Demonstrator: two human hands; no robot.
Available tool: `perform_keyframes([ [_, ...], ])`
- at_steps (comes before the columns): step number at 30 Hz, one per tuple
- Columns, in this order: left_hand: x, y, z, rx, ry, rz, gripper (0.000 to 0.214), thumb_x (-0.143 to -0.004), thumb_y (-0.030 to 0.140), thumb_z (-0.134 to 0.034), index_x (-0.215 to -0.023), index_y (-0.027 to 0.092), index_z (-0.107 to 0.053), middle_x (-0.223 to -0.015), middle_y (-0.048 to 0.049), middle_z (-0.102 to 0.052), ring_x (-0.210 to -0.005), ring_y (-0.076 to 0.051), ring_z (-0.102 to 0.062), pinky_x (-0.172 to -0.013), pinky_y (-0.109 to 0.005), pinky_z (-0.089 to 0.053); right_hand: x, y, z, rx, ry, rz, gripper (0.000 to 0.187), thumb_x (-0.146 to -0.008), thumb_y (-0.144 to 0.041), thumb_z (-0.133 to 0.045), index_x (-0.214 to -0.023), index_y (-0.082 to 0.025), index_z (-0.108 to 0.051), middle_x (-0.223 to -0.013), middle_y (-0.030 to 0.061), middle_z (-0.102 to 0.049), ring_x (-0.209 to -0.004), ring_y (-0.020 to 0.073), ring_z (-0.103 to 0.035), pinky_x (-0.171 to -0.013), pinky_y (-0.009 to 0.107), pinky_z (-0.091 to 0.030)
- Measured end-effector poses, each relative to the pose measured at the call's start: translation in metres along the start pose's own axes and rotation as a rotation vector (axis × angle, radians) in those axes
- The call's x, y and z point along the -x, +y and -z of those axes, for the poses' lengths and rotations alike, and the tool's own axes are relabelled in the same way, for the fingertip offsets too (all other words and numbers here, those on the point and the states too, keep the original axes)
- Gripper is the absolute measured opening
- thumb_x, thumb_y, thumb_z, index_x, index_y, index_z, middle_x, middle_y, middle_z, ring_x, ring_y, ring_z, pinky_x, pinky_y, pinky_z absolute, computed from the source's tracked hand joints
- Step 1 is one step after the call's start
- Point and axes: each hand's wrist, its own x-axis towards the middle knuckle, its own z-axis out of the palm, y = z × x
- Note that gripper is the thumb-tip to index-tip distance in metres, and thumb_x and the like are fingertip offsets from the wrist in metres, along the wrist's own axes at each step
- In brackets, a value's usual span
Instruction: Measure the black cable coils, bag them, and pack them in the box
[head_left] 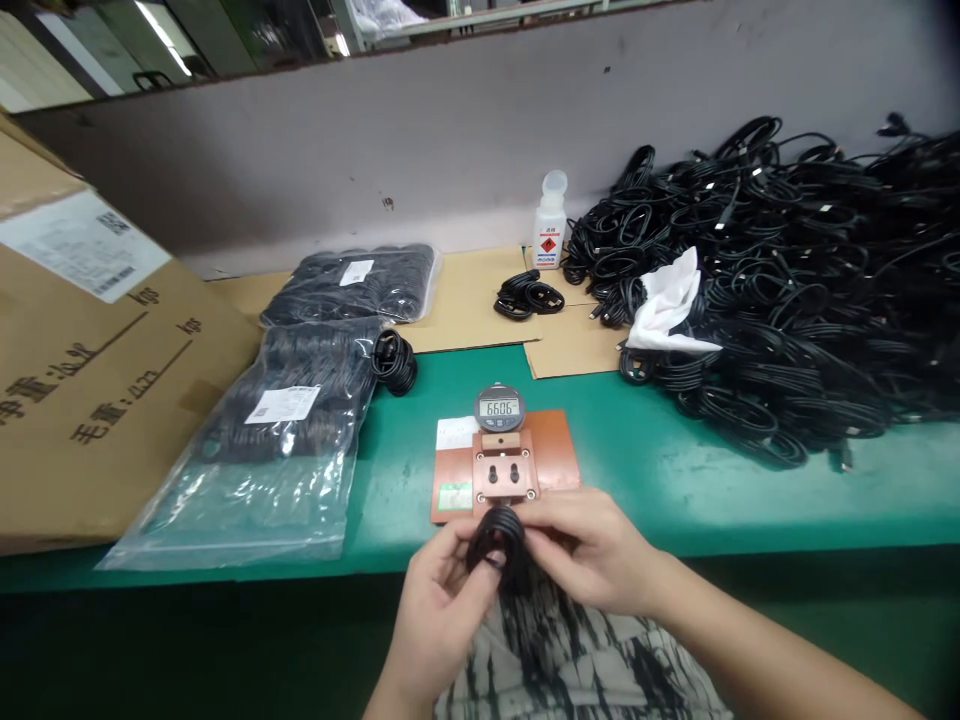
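Observation:
A coiled black cable [498, 540] is held between both hands at the table's front edge. My left hand [442, 600] grips the coil from the left, with the thumb in front of it. My right hand [592, 545] pinches it at the upper right; what lies between those fingertips is partly hidden. Directly beyond the hands sits a measuring fixture [505, 470] on a reddish-brown base plate [559, 450]. Its round digital gauge [499, 408] shows digits that look like 6606. The coil's top lies close to the fixture's near end; whether they touch, I cannot tell.
Clear bags of cable coils [300, 430] lie left, beside a large carton [112, 380]. One loose coil [394, 362] touches the nearer bag. Cardboard [472, 300] carries more cables [527, 295] and a white bottle [550, 225]. A large cable heap [787, 270], topped with white cloth [667, 305], fills the right.

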Motion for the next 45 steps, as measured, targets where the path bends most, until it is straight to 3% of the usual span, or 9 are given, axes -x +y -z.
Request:
perform_keyframes([
  [3,0.017,-0.003,-0.003,0.030,-0.015,-0.018,0.025,-0.080,0.036,-0.069,-0.095,0.016,-0.066,-0.072,-0.0019,-0.061,-0.053,-0.011,-0.051,-0.050,-0.021,-0.046,0.013,-0.008,-0.005,-0.088,0.066,-0.056,0.022,-0.088,-0.014,-0.052,-0.106,-0.015,-0.064,-0.079,0.0064,-0.069,-0.064,0.0156,-0.064,-0.059,0.026,-0.053],
  [6,0.039,-0.006,-0.004,0.020,0.030,-0.001,0.029,-0.081,0.037,-0.068,-0.102,0.016,-0.065,-0.076,-0.0030,-0.063,-0.057,-0.013,-0.054,-0.053,-0.022,-0.048,0.032,-0.020,-0.017,-0.294,0.164,-0.263,0.027,-0.087,-0.018,-0.058,-0.114,-0.017,-0.059,-0.088,0.0068,-0.065,-0.066,0.0142,-0.063,-0.057,0.025,-0.053],
  [13,0.072,-0.003,-0.014,0.007,0.121,0.031,0.032,-0.078,0.040,-0.071,-0.099,0.016,-0.066,-0.070,-0.0021,-0.062,-0.055,-0.013,-0.055,-0.051,-0.022,-0.047,0.056,-0.044,-0.035,-0.634,0.175,-0.589,0.036,-0.078,-0.027,-0.074,-0.111,-0.018,-0.062,-0.100,0.0084,-0.066,-0.071,0.0127,-0.061,-0.064,0.026,-0.054],
  [19,0.086,-0.002,-0.018,-0.018,0.086,0.053,0.035,-0.080,0.041,-0.068,-0.106,0.018,-0.065,-0.085,-0.0068,-0.067,-0.060,-0.015,-0.060,-0.050,-0.023,-0.047,0.059,-0.058,-0.034,-0.558,0.171,-0.607,0.036,-0.075,-0.028,-0.077,-0.107,-0.016,-0.064,-0.091,0.0063,-0.069,-0.075,0.0161,-0.064,-0.068,0.029,-0.054],
  [26,0.092,-0.008,-0.022,-0.100,0.123,-0.059,0.032,-0.080,0.038,-0.068,-0.106,0.020,-0.068,-0.104,-0.0096,-0.070,-0.093,-0.024,-0.065,-0.083,-0.032,-0.052,0.063,-0.062,-0.035,-0.513,0.154,-0.595,0.023,-0.081,-0.035,-0.072,-0.095,-0.016,-0.071,-0.092,0.0086,-0.072,-0.084,0.0209,-0.067,-0.079,0.035,-0.054],
  [32,0.092,-0.009,-0.016,0.115,0.042,-0.003,0.029,-0.079,0.033,-0.072,-0.103,0.018,-0.069,-0.105,-0.0094,-0.070,-0.102,-0.026,-0.063,-0.090,-0.033,-0.049,0.067,-0.061,-0.033,-0.576,0.102,-0.563,0.022,-0.078,-0.036,-0.076,-0.091,-0.018,-0.077,-0.091,0.0074,-0.070,-0.088,0.0217,-0.067,-0.080,0.034,-0.054],
  [35,0.093,-0.010,-0.012,0.180,-0.035,0.029,0.027,-0.079,0.032,-0.071,-0.103,0.018,-0.069,-0.104,-0.0084,-0.069,-0.102,-0.025,-0.061,-0.090,-0.032,-0.048,0.067,-0.064,-0.032,-0.631,0.069,-0.609,0.026,-0.075,-0.037,-0.078,-0.092,-0.018,-0.078,-0.087,0.0065,-0.071,-0.084,0.0211,-0.067,-0.078,0.034,-0.054],
  [40,0.098,-0.010,-0.017,0.291,0.018,0.080,0.028,-0.080,0.037,-0.071,-0.101,0.018,-0.068,-0.101,-0.0077,-0.069,-0.094,-0.021,-0.061,-0.084,-0.029,-0.048,0.066,-0.073,-0.033,-0.593,0.116,-0.607,0.025,-0.076,-0.039,-0.077,-0.090,-0.018,-0.079,-0.083,0.0050,-0.068,-0.080,0.0183,-0.066,-0.072,0.028,-0.055],
  [45,0.103,-0.010,-0.025,0.455,0.073,0.154,0.045,-0.085,0.049,-0.063,-0.123,0.024,-0.062,-0.119,-0.0088,-0.063,-0.084,-0.017,-0.060,-0.073,-0.027,-0.049,0.071,-0.076,-0.042,-0.612,0.130,-0.635,0.031,-0.077,-0.043,-0.075,-0.094,-0.018,-0.075,-0.083,0.0057,-0.071,-0.068,0.0178,-0.066,-0.062,0.030,-0.057],
])
